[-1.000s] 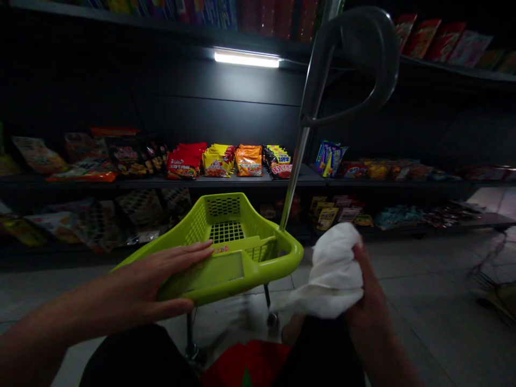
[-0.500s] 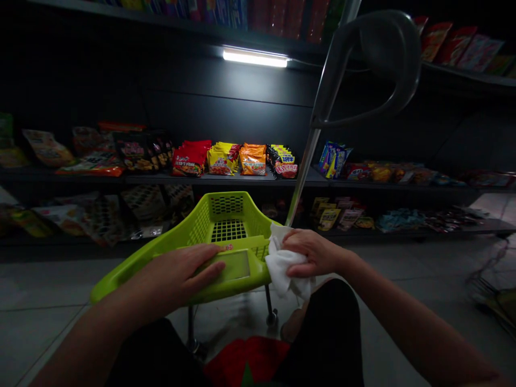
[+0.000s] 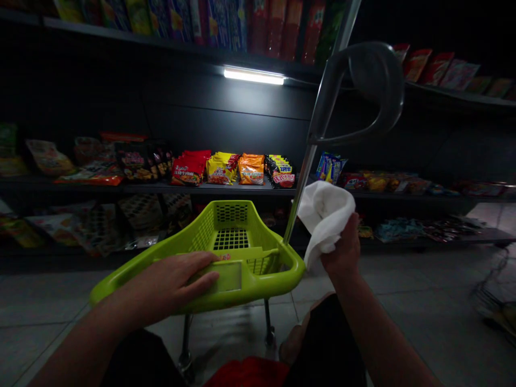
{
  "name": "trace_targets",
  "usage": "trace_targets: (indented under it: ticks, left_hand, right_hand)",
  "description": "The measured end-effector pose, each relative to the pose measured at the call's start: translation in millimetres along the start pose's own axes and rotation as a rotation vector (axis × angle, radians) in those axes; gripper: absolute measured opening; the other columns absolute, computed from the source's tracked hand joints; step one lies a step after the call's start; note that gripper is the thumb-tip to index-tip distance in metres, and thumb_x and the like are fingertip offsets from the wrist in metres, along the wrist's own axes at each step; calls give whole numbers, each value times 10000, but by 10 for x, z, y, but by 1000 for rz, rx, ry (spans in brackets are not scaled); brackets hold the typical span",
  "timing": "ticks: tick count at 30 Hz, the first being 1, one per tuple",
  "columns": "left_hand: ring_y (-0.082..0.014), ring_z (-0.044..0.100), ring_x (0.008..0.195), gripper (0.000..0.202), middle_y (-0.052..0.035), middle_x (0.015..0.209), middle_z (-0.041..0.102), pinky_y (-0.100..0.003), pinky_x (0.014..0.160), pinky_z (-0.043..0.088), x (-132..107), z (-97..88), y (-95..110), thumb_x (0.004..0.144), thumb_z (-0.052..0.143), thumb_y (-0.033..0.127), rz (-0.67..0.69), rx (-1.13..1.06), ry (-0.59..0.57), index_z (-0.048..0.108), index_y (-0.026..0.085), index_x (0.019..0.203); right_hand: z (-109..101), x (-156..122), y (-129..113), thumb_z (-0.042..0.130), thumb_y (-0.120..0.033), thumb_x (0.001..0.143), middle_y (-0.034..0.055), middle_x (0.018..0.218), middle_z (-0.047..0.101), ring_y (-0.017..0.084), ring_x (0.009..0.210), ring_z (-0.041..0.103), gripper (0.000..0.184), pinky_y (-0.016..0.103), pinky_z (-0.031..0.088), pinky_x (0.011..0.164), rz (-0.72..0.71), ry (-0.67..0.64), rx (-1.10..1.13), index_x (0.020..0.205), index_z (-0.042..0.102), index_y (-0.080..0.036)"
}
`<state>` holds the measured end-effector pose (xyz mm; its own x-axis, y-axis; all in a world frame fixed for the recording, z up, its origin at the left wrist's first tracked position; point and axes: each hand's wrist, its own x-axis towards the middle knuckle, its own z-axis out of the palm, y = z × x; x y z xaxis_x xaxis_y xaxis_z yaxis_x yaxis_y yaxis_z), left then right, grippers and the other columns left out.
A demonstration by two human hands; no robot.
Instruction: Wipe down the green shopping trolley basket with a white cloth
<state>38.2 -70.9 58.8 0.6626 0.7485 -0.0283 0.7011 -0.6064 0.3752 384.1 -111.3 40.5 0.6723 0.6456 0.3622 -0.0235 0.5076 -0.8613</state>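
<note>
In the head view, a lime-green plastic shopping cart (image 3: 278,279) stands in front of me. My left hand (image 3: 183,277) grips the left part of its handle, the thumb lying along the panel (image 3: 228,277) and the other fingers over the far side. Raised to the right of the cart, my right hand (image 3: 342,250) is closed on a white cloth (image 3: 324,212), which is bunched and folded over, its lower end hanging near the cart's right corner. A metal pole (image 3: 304,180) with a clear plastic loop (image 3: 387,102) rises from the cart's right side.
Beyond the cart are dark shelves with red snack packets (image 3: 189,167), yellow packets (image 3: 221,168) and orange packets (image 3: 251,169). A tube light (image 3: 253,76) glows above them. Cart legs with wheels (image 3: 270,336) stand on the tiled floor (image 3: 407,306) near my knees.
My right hand has lifted the white cloth off the handle's right end, moving up and right and turning over. The left hand stays on the handle. The view has tilted up slightly.
</note>
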Motion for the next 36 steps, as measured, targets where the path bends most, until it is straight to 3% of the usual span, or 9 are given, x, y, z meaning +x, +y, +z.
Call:
trace_targets:
  ticks: [3,5,10,13,20,23,29,32,36]
  left_hand:
    - [-265,640,1191,563,-35,1340,674,-345,1018,488,20,3,-21,954,400,642,7,-1,31,640,290,1322]
    - [-260,650,1179,546,-35,1331,681,-335,1005,501,19,-2,-36,956,407,629,30,-11,44,646,296,1317]
    - [-261,664,1159,528,-40,1313,693,-343,990,524,-4,-25,-67,956,417,616,48,-13,63,654,309,1315]
    - [-277,654,1185,552,-46,1334,682,-376,1021,516,-4,-20,-70,945,418,633,35,-6,42,651,308,1324]
    - [-290,627,1238,552,-34,1373,656,-418,1076,489,-3,12,-87,931,433,648,13,1,73,651,332,1328]
    - [-293,636,1222,555,-43,1365,662,-422,1066,495,-15,-2,-88,934,432,645,21,-12,61,653,320,1326]
    - [-276,632,1224,533,-26,1365,661,-390,1050,495,-32,-16,-94,952,415,632,57,-46,55,629,345,1346]
    - [-273,632,1223,534,-22,1358,666,-379,1041,495,-19,-6,-96,956,398,636,63,-45,51,626,350,1345]
    - [-279,651,1185,539,-43,1331,682,-378,1015,506,-5,-1,-83,952,404,639,60,-44,66,642,332,1326]
  right_hand:
    - [455,207,-242,701,-472,830,23,1212,664,198,1068,611,460,290,519,850,-124,-142,-8,1245,625,-289]
    - [647,226,-203,678,-464,855,26,1118,677,183,975,616,437,273,515,804,-187,-262,-21,1236,622,-258]
    - [531,11,277,613,-544,894,-1,875,625,136,748,540,378,216,461,637,-72,-399,-65,1067,632,-208]
    - [479,44,214,639,-554,875,-13,837,598,122,707,510,385,203,439,599,-9,-487,-78,1038,626,-205]
    - [1050,567,-656,616,-499,894,3,947,618,131,785,544,355,213,463,663,-334,-334,39,1128,598,-234]
    - [1002,471,-485,593,-481,915,-2,933,616,131,786,543,317,213,458,674,-306,-356,-17,1114,599,-235]
    - [601,100,57,651,-492,862,-12,872,640,131,723,552,353,214,460,638,-48,-424,-9,1085,624,-220]
    - [702,262,-213,717,-442,798,-10,858,657,134,715,569,343,217,471,631,-22,-481,8,1038,636,-211]
    - [1045,543,-683,685,-441,812,-23,835,651,127,670,568,329,219,475,600,-129,-398,113,1056,620,-231]
